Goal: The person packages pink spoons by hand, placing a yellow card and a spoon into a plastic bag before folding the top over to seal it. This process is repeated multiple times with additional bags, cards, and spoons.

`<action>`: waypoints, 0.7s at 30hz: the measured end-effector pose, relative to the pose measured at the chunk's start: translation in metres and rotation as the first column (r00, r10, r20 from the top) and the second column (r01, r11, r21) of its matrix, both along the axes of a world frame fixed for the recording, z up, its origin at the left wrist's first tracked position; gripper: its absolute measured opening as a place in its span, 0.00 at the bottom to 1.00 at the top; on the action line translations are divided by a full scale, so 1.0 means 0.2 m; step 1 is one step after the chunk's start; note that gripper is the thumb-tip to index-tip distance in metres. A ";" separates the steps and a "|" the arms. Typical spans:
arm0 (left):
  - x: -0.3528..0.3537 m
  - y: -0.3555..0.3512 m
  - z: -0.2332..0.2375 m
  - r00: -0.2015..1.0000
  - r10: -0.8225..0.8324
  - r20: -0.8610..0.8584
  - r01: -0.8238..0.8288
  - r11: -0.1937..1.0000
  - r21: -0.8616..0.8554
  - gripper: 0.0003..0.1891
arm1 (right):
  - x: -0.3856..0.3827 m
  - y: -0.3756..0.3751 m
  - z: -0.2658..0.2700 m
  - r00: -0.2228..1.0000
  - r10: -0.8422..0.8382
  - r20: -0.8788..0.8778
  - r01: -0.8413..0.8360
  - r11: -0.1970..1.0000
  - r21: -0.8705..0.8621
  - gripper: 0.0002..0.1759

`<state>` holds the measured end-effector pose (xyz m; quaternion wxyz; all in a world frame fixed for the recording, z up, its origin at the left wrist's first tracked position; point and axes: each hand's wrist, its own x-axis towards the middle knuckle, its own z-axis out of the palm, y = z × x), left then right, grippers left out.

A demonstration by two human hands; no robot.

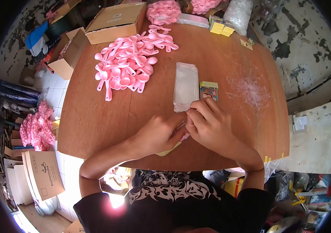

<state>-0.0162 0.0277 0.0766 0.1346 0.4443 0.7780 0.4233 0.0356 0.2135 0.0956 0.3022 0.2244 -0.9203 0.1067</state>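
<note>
My left hand [161,132] and my right hand [209,123] meet near the front edge of the wooden table [107,128]. Both have their fingers closed around something small, with a bit of pink and clear film showing between them; most of it is hidden. Just beyond the fingers lies a stack of clear plastic bags [186,85]. Beside that stack, to its right, is a small colourful packet [208,90]. A yellowish card [169,150] sticks out below my left hand. Farther off on the left, pink plastic spoons [124,66] are heaped.
A cardboard box [115,22] stands at the back left beside bagged pink spoons [162,12]. Yellow boxes [220,25] and a clear plastic bundle [238,15] are at the back right. Tangled clear strands [252,92] lie on the right.
</note>
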 end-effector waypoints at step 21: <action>-0.08 0.03 -0.20 0.919 0.159 0.361 -0.321 0.835 0.448 0.12 | -0.21 1.10 -0.32 0.878 -0.353 0.322 0.476 0.705 -0.526 0.15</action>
